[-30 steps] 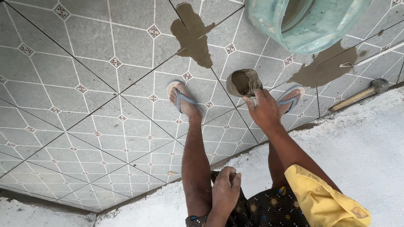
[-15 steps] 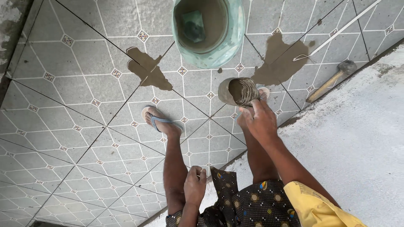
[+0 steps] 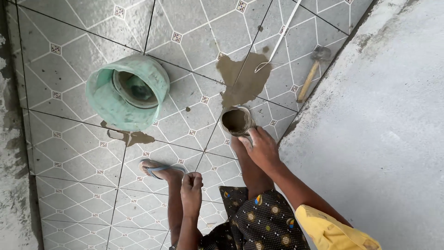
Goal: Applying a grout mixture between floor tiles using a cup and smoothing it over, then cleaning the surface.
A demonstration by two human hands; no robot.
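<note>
Grey slurry fills the small round cup [image 3: 237, 121], which the right hand [image 3: 262, 148] grips with fingers curled around its lower side; its mouth faces up toward the camera, so no long axis shows. It hovers over the tiled floor [image 3: 83, 60] just below a wet grey patch [image 3: 244, 81], while the left hand [image 3: 191, 190] hangs loosely closed and empty near the knee, right of the green bucket [image 3: 121, 99]

Tiling site — wet grout [image 3: 243, 81], hammer [image 3: 311, 74], bucket [image 3: 127, 92].

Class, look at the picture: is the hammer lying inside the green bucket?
No. The hammer lies on the tiled floor by the concrete edge, well apart from the green bucket.
</note>
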